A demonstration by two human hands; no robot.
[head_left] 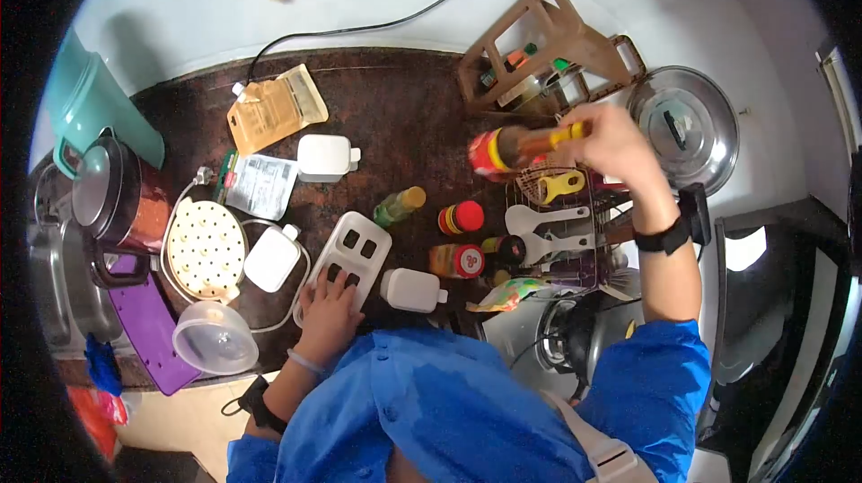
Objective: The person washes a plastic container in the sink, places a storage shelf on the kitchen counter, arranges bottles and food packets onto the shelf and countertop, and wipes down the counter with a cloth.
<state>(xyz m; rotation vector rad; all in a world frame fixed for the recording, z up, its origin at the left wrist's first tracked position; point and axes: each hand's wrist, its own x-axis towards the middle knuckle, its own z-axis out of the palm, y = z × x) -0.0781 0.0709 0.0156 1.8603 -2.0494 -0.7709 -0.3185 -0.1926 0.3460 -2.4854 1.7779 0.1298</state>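
Note:
My right hand (613, 144) is closed around the neck of a dark sauce bottle (513, 149) with a red and yellow label and yellow cap. The bottle is tilted almost sideways in the air, slightly blurred, left of the brown rack. My left hand (329, 311) lies on a white holder (363, 250) with several square openings, fingers spread over its near end. Close to the holder are a small green bottle (400, 206) with a yellow cap, a red-lidded jar (461, 217), another red-lidded jar (458, 260) and a white lidded container (413, 291).
The brown rack (530, 30) at the back right leans with bottles inside. A wire utensil basket (588, 281) holds white spoons; a steel lid (687, 128) stands behind. Leftward are a white steamer plate (206, 250), a clear bowl (215, 339), a dark red pot (126, 205) and a teal jug (103, 115).

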